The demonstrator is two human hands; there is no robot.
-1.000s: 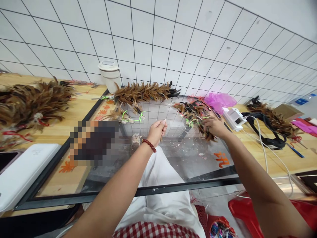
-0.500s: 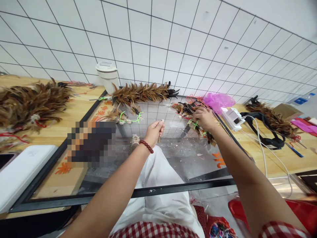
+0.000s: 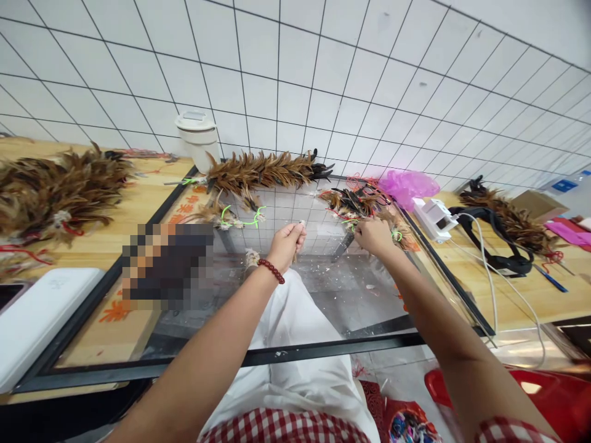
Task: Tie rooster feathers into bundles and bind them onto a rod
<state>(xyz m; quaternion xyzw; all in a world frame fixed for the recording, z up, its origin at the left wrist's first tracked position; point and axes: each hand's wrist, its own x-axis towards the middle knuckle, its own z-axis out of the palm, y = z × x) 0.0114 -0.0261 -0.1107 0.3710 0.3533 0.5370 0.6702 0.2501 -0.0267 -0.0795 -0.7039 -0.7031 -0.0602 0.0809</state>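
My left hand (image 3: 286, 243) is closed in a pinch over the glass tabletop (image 3: 332, 295), holding something thin I cannot make out; a red bead bracelet sits on its wrist. My right hand (image 3: 375, 237) is closed on a small bundle of brown feathers (image 3: 397, 229) tied with green string, just in front of a loose pile of feathers with red and green ties (image 3: 353, 202). A long brown feather duster (image 3: 265, 170) lies across the back of the glass. A smaller feather bunch with green ties (image 3: 221, 215) lies left of my left hand.
A white lidded cup (image 3: 199, 138) stands by the tiled wall. A big feather heap (image 3: 55, 191) covers the left wooden bench, with a white box (image 3: 39, 323) in front. At right lie a pink bag (image 3: 409, 184), a white device (image 3: 434, 218), black straps and cable.
My right hand has drawn a feather bundle out of the pile and moved left toward my left hand. The left hand has stayed almost in place.
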